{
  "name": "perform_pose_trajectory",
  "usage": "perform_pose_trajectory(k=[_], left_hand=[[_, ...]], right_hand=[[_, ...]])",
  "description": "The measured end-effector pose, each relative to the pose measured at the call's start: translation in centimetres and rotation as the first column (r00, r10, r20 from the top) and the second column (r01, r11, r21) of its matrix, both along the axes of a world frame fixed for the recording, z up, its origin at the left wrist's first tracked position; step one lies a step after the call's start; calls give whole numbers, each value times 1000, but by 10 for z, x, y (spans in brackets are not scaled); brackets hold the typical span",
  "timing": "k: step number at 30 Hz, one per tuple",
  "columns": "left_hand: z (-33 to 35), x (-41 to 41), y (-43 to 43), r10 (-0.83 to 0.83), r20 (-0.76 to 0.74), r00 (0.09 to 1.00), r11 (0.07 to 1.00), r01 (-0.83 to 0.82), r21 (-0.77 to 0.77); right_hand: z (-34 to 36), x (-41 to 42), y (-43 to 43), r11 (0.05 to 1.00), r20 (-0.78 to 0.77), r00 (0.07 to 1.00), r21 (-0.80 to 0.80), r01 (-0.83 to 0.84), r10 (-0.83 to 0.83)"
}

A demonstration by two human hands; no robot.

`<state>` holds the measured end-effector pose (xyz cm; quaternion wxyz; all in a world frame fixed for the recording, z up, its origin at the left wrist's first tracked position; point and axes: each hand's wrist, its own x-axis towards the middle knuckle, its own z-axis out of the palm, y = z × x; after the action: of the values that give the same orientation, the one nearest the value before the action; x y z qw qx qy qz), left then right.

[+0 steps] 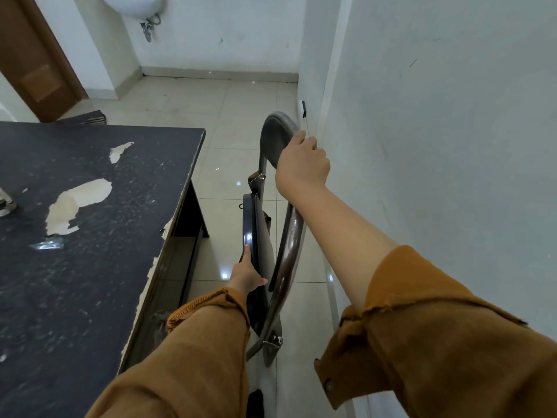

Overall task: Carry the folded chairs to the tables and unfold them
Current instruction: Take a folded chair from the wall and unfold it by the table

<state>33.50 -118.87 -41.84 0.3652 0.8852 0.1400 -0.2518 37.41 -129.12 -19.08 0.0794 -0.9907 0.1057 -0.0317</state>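
A folding chair point(272, 137) with a dark backrest and shiny metal tube frame stands between the table and the right wall, partly opened. My right hand point(303, 165) grips the top of the backrest from above. Lower down, my left hand point(247, 273) holds the edge of the dark seat panel point(252, 224), with the index finger stretched along its rim and the thumb on the other side. The black table point(99, 206) with a chipped, peeling top lies just left of the chair. The chair's feet are hidden behind my arms.
A white wall point(437, 146) runs close along the right side. Pale glossy floor tiles point(229, 116) stretch ahead to a corner. A wooden door point(36, 64) stands at far left, a wall sink point(135, 4) above, a dark mat point(86, 117) by the door.
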Motion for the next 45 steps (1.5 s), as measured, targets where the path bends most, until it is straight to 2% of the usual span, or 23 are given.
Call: perform_pose_trajectory(k=[5,11,18,21,25,30,34,40,42,45], left_hand=[[2,-28,-3,15,43,999,999,-17,44],[-11,-40,2,43,102,994,997,-48,55],[-20,-44,19,-9,44,999,989,2,147],[-25,-47,24,3,85,996,995,-11,94],[-33,-51,27,120,105,987,993,-118,-21],[-49,-54,36,86,215,973,994,-69,-86],[-57,-59,38,143,279,949,977,-91,-192],[-65,-65,40,167,356,920,929,-25,-370],[-64,-67,42,240,313,919,886,-76,-458],[-59,-69,43,278,222,935,800,-98,-592]], right_hand=[[-10,-36,14,1000,61,998,-8,-25,26],[-40,-80,32,989,274,962,134,-65,26],[-60,-105,52,964,407,913,232,-133,29],[-70,-113,60,942,506,862,300,-153,-21],[-87,-120,72,931,637,767,321,-172,-78],[-106,-125,83,899,748,654,358,-251,-115],[-131,-132,85,818,779,613,434,-377,-131],[-179,-144,92,530,586,736,766,-365,-339],[-192,-148,95,448,505,772,834,-322,-387],[-206,-153,99,403,430,803,877,-262,-413]])
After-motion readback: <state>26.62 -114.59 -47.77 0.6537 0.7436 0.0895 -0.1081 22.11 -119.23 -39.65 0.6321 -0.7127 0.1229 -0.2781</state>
